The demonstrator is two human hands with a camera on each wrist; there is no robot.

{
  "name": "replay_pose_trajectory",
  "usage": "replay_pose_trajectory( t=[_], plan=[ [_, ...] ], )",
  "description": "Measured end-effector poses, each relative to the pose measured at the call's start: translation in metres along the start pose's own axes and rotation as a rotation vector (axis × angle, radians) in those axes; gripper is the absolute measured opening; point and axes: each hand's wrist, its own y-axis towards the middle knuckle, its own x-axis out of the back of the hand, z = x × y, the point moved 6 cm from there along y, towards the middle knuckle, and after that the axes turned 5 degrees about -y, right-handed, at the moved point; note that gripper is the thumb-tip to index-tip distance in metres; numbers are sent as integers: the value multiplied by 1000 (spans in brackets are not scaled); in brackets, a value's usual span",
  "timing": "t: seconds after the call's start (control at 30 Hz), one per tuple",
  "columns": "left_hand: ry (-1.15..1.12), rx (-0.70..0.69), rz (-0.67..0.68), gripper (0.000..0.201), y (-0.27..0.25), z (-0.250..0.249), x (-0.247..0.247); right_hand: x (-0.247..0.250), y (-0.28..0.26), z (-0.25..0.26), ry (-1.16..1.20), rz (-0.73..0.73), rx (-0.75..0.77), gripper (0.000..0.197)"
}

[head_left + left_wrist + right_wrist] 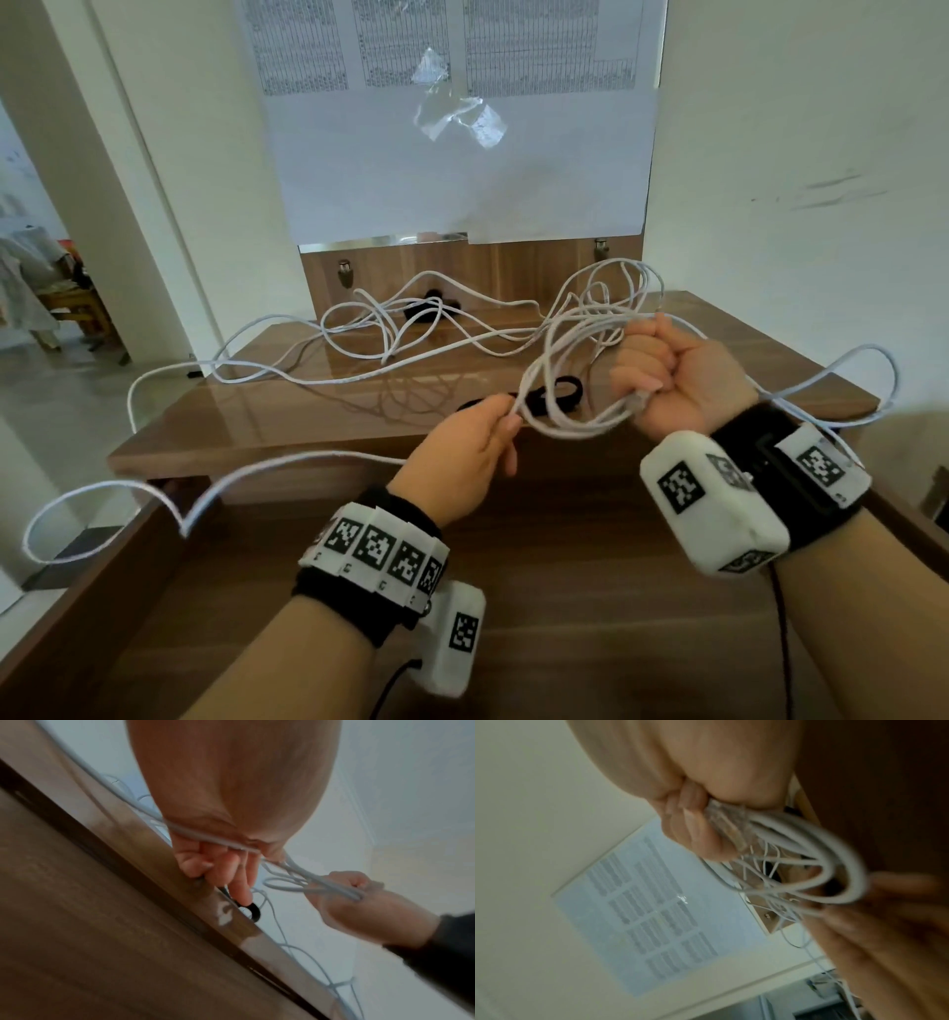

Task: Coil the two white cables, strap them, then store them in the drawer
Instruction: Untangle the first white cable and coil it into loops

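Observation:
My right hand (pixel 662 370) is a fist round several loops of a white cable (pixel 560 360) held above the wooden table (pixel 287 406); its clear plug (pixel 727 825) pokes out under the fingers. My left hand (pixel 475 442) pinches a strand of the same cable just left of the loops, and that strand (pixel 213 838) runs across its fingers in the left wrist view. The rest of the cable trails off the table's left side (pixel 102 493). A second white cable (pixel 380 329) lies tangled at the back. One black strap (pixel 557 393) lies under the loops, another (pixel 429 308) at the back.
An open drawer (pixel 565 591) lies below my wrists, its wooden bottom bare. A mirror covered with paper sheets (pixel 462 154) stands behind the table against the white wall. A doorway (pixel 46 288) opens at the far left.

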Motion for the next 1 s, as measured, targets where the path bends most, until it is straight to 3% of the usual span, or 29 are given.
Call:
replay_pose_trajectory(
  t=[0.13, 0.27, 0.43, 0.57, 0.67, 0.8, 0.87, 0.9, 1.0],
  plan=[
    [259, 52, 102, 28, 1, 1, -11, 12, -10, 43, 150, -176, 344, 48],
    [388, -9, 246, 29, -5, -16, -25, 15, -12, 49, -10, -280, 531, 35],
    [454, -85, 361, 32, -9, -29, -36, 0, -10, 26, -373, -345, 632, 30],
    [466, -164, 424, 31, -14, -38, -43, -9, -10, 7, -710, -309, 573, 17],
    [496, -221, 338, 22, -12, -44, -34, -15, -11, -6, -1055, -330, 515, 20],
    [414, -305, -28, 13, -14, -55, 3, -29, -10, -23, -1632, -235, 448, 18],
    [321, -328, -158, 23, -18, -58, 16, -22, -6, -33, -1927, -281, 319, 9],
    [294, -326, -192, 27, -19, -58, 18, -19, -6, -41, -2033, -242, 229, 14],
    [255, -284, -266, 35, -17, -52, 25, -10, -4, -65, -1700, -37, 3, 33]
  ],
)
